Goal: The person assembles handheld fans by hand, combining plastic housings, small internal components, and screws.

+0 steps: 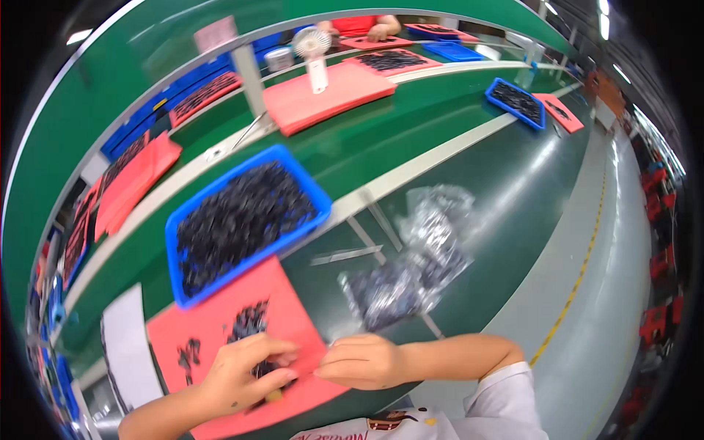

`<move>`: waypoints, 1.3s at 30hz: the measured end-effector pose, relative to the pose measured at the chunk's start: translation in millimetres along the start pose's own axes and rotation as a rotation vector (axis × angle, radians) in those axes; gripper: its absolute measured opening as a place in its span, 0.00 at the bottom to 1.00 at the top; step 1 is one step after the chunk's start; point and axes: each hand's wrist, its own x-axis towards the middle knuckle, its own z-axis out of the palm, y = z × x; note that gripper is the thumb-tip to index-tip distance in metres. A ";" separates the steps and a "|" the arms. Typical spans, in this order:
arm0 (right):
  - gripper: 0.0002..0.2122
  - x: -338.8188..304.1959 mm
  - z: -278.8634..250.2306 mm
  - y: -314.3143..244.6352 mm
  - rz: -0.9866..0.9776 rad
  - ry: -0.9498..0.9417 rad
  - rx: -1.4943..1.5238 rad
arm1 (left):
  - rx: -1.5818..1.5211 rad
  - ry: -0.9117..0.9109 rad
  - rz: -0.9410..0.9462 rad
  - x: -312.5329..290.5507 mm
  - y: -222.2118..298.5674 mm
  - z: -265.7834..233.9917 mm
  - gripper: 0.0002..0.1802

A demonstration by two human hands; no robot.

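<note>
My left hand [246, 372] is over the red foam mat [290, 308], its fingers curved and the thumb apart from them. Under and just beyond it lies a cluster of small black parts [251, 320], partly hidden by the hand. A smaller group of black parts [188, 353] sits farther left on the mat. At the mat's right edge my right hand [363, 361] has its fingertips pinched together; whatever they hold is too small to make out. A blue tray [323, 213] heaped with black parts stands at the mat's far edge.
A clear plastic bag [389, 293] with dark contents lies right of the mat. White paper [132, 345] is at its left. Beyond the bench ledge are stacked red mats [330, 92], a white handheld fan [315, 59] and another person's hand [383, 28]. Another blue tray [539, 117] stands far right.
</note>
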 end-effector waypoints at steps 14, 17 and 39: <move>0.05 35.3 125.1 -57.1 -0.544 -0.320 -0.109 | -0.842 0.383 -0.014 -180.5 -53.7 75.4 0.14; 0.07 43.0 130.9 -35.6 -0.576 -0.356 -0.141 | -1.006 0.344 -0.030 -172.2 -74.0 66.6 0.11; 0.12 31.2 139.0 -11.6 0.020 -0.394 0.129 | -0.265 0.333 0.161 -154.6 -101.7 31.5 0.13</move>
